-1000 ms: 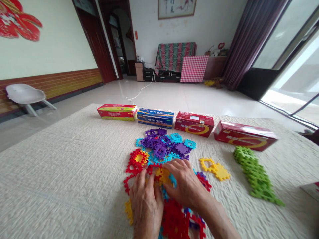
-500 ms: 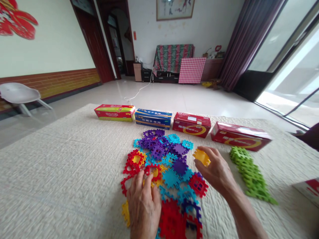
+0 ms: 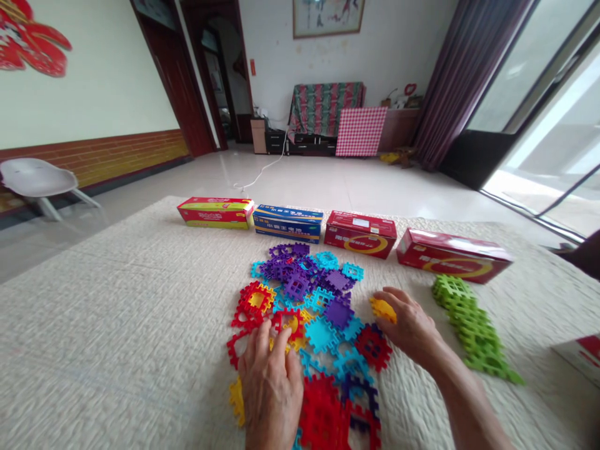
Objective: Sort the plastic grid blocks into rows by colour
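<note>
My right hand [image 3: 410, 322] is closed on a yellow interlocking plastic tile [image 3: 383, 309] with notched edges, low over the cloth just right of the pile. My left hand [image 3: 272, 381] lies flat, fingers stretched, on the near left of the pile, over red and yellow pieces. A red frame tile [image 3: 289, 322] shows beyond its fingertips. The pile holds several notched tiles: purple ones [image 3: 297, 285] at the far end, a solid cyan one [image 3: 321, 334] in the middle, a red window tile [image 3: 374, 347] near my right hand, and red ones [image 3: 323, 415] closest to me.
A strip of green tiles [image 3: 478, 331] lies to the right. Along the back stand a red-and-green box [image 3: 215, 214], a blue box [image 3: 288, 224] and two dark red boxes [image 3: 360, 234]. Another box [image 3: 584, 356] is at the right edge. A cream textured cloth [image 3: 117, 312] lies beneath.
My right hand has lowered toward the cloth and moved slightly right with the yellow tile, which is now tilted flatter. My left hand has stayed in place.
</note>
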`<state>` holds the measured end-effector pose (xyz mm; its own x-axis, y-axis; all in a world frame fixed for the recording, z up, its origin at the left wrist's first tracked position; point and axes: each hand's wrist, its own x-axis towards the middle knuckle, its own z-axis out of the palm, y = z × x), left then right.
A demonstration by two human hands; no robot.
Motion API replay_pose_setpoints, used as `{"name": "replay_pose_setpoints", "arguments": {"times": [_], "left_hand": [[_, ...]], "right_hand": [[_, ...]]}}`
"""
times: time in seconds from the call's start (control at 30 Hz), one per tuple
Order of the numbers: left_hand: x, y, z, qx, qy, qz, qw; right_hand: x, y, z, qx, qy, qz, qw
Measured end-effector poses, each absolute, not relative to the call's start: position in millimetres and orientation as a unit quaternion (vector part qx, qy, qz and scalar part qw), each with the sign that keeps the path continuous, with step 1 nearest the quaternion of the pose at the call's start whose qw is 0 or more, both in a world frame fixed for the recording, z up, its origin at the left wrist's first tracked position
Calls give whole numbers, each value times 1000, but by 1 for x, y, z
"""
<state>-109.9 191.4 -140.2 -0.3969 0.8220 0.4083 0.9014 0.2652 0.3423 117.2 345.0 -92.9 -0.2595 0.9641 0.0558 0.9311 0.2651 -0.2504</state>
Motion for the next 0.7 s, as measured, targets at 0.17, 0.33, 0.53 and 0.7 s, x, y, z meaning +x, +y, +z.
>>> {"name": "replay_pose_setpoints", "arguments": {"times": [0.17,0.33,0.53,0.7], "left_hand": [[-110,191,-134,-548,-793,-252,89],[-109,188,-124,-512,-819,-239,96],[-103,186,-114,-488,-837,-234,84],[-103,187,-113,-477,-842,-239,75]], "right_hand": [[124,347,-96,-604,-786,64,112],[108,341,-81,-548,-804,45,226],[39,299,-63,-379,-872,174,255],[10,277,-76,-396,-886,126,207]]}}
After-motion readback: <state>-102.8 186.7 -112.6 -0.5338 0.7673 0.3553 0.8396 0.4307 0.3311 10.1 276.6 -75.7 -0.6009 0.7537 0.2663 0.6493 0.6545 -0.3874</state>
